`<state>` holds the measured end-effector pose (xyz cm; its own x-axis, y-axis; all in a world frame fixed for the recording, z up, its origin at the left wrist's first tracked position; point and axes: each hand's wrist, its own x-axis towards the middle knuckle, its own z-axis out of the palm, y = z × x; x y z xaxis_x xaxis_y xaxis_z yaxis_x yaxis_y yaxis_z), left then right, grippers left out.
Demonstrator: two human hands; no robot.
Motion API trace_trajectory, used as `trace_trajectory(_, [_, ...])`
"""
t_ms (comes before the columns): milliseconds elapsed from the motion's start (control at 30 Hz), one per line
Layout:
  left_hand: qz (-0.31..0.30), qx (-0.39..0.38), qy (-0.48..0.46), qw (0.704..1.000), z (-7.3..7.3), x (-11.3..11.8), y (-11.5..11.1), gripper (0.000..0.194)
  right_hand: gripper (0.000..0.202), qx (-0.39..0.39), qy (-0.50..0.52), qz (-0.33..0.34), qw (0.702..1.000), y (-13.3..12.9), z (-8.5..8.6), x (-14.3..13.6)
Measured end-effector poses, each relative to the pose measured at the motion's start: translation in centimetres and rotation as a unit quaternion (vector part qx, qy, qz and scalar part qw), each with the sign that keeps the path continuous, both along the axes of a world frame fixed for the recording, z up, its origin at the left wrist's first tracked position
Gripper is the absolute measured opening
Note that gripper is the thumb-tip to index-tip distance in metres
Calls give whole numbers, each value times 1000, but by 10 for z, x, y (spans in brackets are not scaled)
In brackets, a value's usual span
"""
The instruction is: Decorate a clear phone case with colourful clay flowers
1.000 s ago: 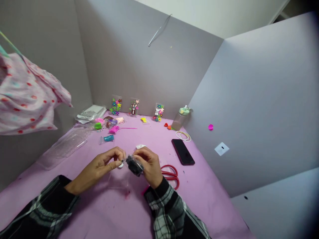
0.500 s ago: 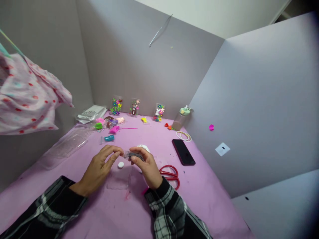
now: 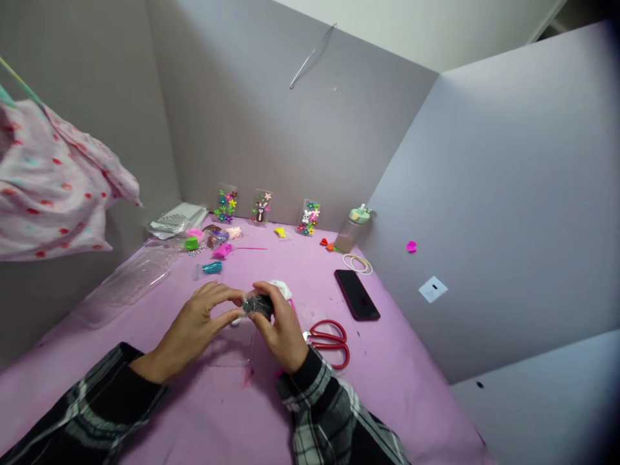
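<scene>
Between both hands is a small clear packet of black clay (image 3: 256,305), held above the pink table cover. My left hand (image 3: 201,323) pinches the wrapper's left end with thumb and fingertips. My right hand (image 3: 282,326) grips the black lump from the right, thumb below and fingers above. Beneath them lies a clear plastic piece (image 3: 230,349), with a small white disc (image 3: 236,321) on it, mostly covered by my left fingers. A white lump (image 3: 281,289) shows behind my right hand. Red-handled scissors (image 3: 329,343) lie beside my right wrist, blades hidden.
A phone (image 3: 357,295), pale bangles (image 3: 357,263) and a bottle (image 3: 352,229) stand or lie at right. Decorated clear cards (image 3: 309,217) lean on the back wall. Several coloured clay packets (image 3: 212,268) and a clear tray (image 3: 128,284) are at left. Spotted cloth (image 3: 62,187) hangs left.
My right hand has turned the packet so more of the black lump shows. My left fingers have moved slightly right, now covering most of the white disc.
</scene>
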<state>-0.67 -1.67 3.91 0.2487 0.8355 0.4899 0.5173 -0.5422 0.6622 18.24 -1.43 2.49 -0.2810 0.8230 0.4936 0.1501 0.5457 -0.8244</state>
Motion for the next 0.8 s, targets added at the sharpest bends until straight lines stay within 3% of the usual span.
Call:
trace_trajectory(267, [23,16,44,999,2,8,0,9,48,58,-40,-17,997,0,-2,-1])
trace_trajectory(467, [73,10,26,997,5,14,-2,3,41,45,-13,-35,998,-3,2,-4])
trace_trajectory(567, [85,-70,-72,991,5,11,0,5,39,9,22,-37,999,-3,5,-5])
trace_trajectory(667, [27,-175,-182,967,4,7,1,18,36,-18,48,-43,998,-1,5,-4])
trace_trajectory(800, [3,-233,-192,953,5,4,2,26,32,-26,46,-60,997,2,2,-3])
